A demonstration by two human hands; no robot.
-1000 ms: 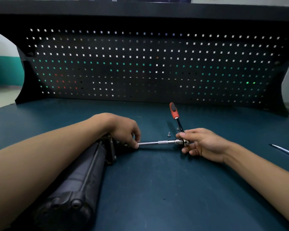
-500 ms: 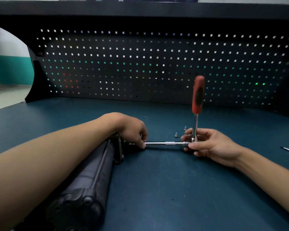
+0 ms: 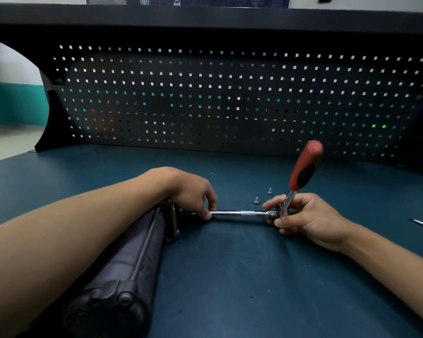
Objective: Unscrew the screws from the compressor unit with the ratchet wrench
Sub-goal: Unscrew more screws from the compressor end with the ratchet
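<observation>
Gripping ratchet wrench [image 3: 300, 176] (handle tilted), right hand [image 3: 305, 219].

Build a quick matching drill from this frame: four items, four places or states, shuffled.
Items:
1. red-and-black ratchet wrench handle
2. two small silver screws
3. black cylindrical compressor unit
4. chrome extension bar

States:
A. lying loose on the blue-green bench top
B. running level between the two hands
C. lying on its side under the left forearm
D. tilted up and to the right above the right hand

Pairs: 1-D, 2-A, 3-C, 4-B
</observation>
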